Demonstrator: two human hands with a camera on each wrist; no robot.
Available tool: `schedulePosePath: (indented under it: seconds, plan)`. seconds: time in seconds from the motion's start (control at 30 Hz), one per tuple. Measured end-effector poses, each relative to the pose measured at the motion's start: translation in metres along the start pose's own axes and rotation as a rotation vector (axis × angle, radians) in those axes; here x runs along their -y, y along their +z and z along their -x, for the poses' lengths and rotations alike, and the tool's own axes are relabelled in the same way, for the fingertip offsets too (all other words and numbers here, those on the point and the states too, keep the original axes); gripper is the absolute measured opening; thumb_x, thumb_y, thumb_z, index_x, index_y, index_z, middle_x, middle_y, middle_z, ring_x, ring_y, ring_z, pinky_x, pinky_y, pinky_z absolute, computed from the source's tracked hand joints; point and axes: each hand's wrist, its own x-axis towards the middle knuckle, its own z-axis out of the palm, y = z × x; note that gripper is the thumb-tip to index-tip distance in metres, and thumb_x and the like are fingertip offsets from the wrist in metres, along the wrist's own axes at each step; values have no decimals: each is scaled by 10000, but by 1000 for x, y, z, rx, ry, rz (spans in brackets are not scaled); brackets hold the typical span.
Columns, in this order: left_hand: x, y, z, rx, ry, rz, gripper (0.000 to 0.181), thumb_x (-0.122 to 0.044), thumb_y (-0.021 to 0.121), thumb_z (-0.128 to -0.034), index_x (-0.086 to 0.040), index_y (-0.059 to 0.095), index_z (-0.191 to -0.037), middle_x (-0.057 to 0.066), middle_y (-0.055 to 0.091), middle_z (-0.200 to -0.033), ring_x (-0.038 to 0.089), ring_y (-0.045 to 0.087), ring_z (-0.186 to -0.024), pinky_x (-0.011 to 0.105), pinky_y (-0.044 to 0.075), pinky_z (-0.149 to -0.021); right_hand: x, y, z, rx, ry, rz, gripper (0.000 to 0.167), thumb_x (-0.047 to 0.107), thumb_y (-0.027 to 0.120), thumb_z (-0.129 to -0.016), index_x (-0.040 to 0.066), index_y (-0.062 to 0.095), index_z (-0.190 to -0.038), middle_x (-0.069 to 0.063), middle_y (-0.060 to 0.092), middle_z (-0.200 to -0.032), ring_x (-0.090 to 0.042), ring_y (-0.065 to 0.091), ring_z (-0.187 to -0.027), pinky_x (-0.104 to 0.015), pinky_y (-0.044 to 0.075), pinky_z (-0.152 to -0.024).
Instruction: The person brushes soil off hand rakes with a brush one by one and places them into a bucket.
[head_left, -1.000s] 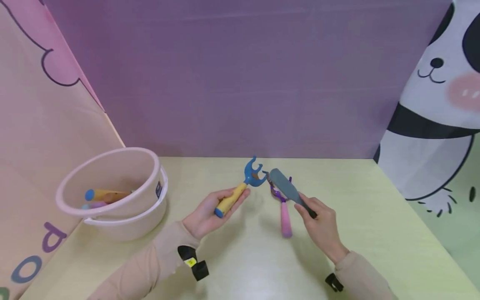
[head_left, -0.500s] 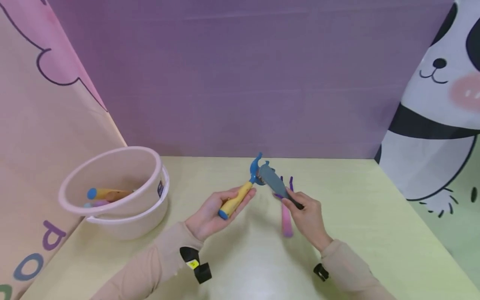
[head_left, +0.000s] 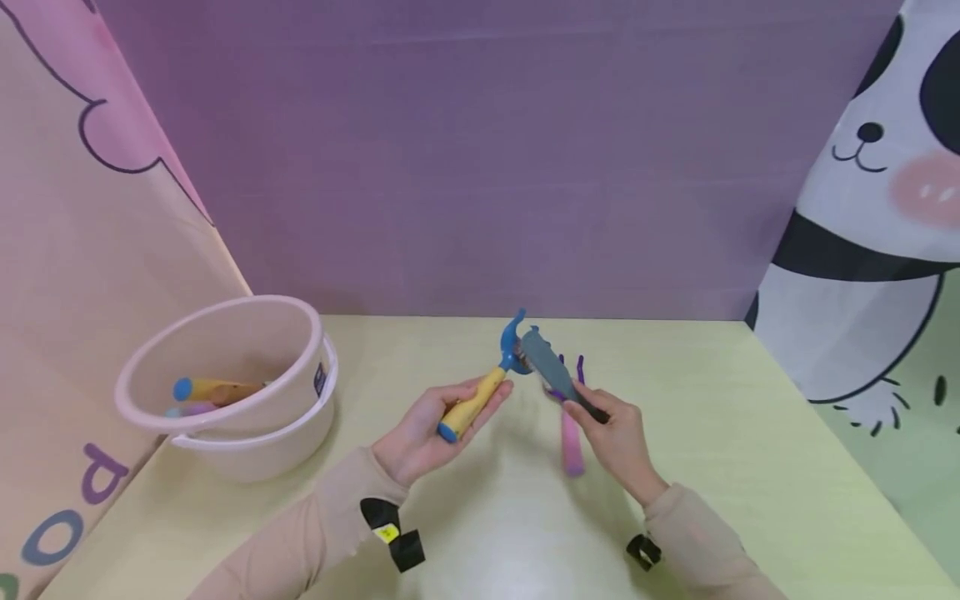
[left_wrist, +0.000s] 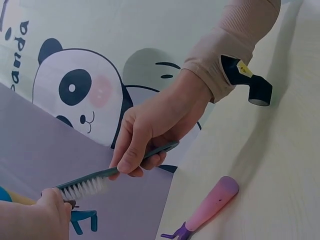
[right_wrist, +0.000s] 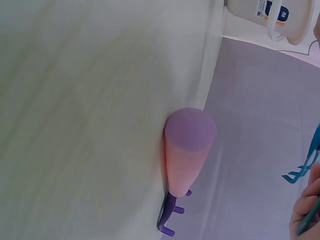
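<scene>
My left hand [head_left: 431,429] holds a small hand rake [head_left: 468,406] by its yellow handle, its blue curved prongs pointing up and away. In my right hand [head_left: 618,437] is a grey-green scrubbing brush [head_left: 551,364], pinched by its narrow handle. White bristles [left_wrist: 85,189] face down against the rake's head, in the left wrist view. A dark brown bit [left_wrist: 73,203] shows beside the blue prongs there. A second hand rake [head_left: 572,442], with a pink handle and purple prongs, lies on the table, partly hidden behind the brush and right hand.
Two white basins [head_left: 217,321], stacked and tilted, stand at the table's left. Inside the upper one lie a yellow-orange handle [head_left: 217,390] and other coloured pieces. A purple backdrop [head_left: 480,167] rises behind the table [head_left: 712,417]; a panda-printed sheet [head_left: 862,325] hangs at the right.
The right hand has moved left, bringing the brush from beside the blue rake onto its head. The left hand has shifted slightly right. Over the last half second both have barely moved.
</scene>
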Motion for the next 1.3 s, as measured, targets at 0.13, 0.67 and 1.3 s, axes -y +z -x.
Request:
schedulePosePath:
  seconds: [0.13, 0.67, 1.3]
  plan:
    - [-1, -1, 1, -1, 0, 0, 512, -51, 355, -955, -5, 197, -1440, 166, 297, -1440, 201, 330, -1335, 227, 398, -1016, 2, -2, 2, 29, 47, 11, 333, 99, 694, -792, 5, 644, -1108, -187, 688, -951, -28, 489, -621, -156, 420, -509]
    - [0, -4, 1, 38, -25, -9, 525, -43, 327, -958, 2, 145, -1448, 175, 241, -1470, 207, 283, -1360, 220, 378, -1031, 9, -8, -1, 67, 357, -88, 363, 169, 656, -841, 61, 608, -1184, -192, 662, -1057, -57, 539, -674, -157, 437, -545]
    - [-11, -15, 5, -149, 250, -436, 505, 11, 349, -925, 40, 240, -1417, 210, 336, -1417, 240, 383, -1293, 249, 369, -1037, 13, -24, 8, 102, 376, -51, 402, 235, 649, -848, 79, 590, -1214, -91, 685, -934, -47, 440, -570, -188, 392, -488]
